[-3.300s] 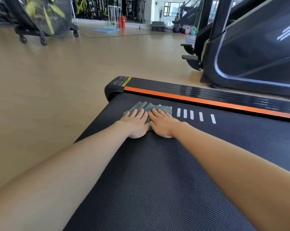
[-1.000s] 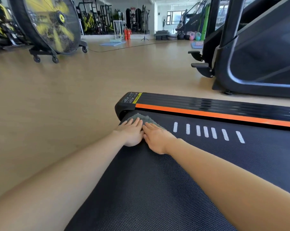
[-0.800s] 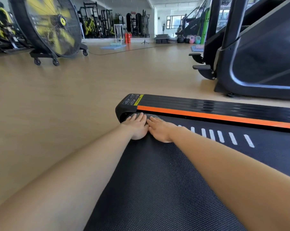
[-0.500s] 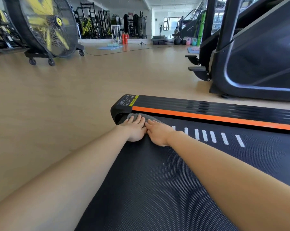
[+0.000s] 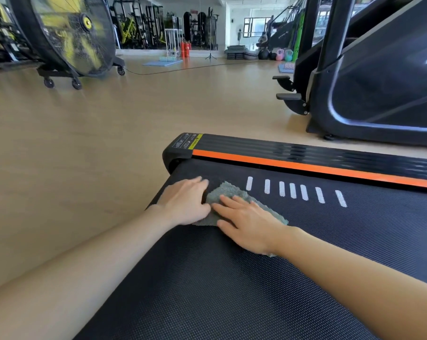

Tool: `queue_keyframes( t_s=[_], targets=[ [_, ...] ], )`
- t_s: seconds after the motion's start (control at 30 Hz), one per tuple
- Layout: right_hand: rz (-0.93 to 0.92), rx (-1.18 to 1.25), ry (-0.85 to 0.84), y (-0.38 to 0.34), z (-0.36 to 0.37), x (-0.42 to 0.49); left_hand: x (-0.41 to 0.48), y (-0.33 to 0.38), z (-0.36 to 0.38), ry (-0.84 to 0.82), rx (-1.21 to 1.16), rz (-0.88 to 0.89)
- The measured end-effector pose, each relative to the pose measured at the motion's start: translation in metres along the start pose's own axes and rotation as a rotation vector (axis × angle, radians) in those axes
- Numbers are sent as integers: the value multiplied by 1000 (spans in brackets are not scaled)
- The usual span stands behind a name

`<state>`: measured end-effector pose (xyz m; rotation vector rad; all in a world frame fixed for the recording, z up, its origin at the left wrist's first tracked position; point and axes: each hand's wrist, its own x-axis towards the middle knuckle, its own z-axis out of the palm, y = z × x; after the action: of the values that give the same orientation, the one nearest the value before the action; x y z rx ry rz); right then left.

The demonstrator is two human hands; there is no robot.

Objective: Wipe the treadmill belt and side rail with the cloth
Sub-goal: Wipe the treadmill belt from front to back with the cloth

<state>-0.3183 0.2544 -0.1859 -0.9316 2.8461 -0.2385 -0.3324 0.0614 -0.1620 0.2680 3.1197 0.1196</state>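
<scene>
While a big wheeled fan (image 5: 68, 35) and another black machine (image 5: 379, 77) stand on the wooden floor beyond, both hands lie flat on the treadmill belt (image 5: 232, 278). The right hand (image 5: 246, 223) presses the grey cloth (image 5: 222, 193), hiding much of it; the left hand (image 5: 185, 201), fingers loose, touches its edge. The side rail (image 5: 305, 160) carries a warning label (image 5: 188, 141), too small to read.
</scene>
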Motion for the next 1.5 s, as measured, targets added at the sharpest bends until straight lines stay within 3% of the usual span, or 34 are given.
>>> queue_keyframes(
  t_s=[0.1,0.33,0.53,0.77,1.0,1.37,1.5],
  targets=[
    [39,-78,-71,10,10,47,3,-10,12,-46,41,-97],
    [241,-107,-43,49,-2,156,-3,-35,24,-105,-3,75],
    [194,-126,19,45,2,166,-3,-49,19,-156,-71,150],
    [-42,-156,-11,5,0,187,-4,-48,11,-157,-68,171],
    [-7,-106,-10,23,-6,165,-3,-43,3,-255,-61,114],
    [427,-110,74,118,-1,52,-13,-34,2,-250,-107,62],
    [336,-134,19,95,-1,86,-11,-36,4,-244,-95,77]
  ],
)
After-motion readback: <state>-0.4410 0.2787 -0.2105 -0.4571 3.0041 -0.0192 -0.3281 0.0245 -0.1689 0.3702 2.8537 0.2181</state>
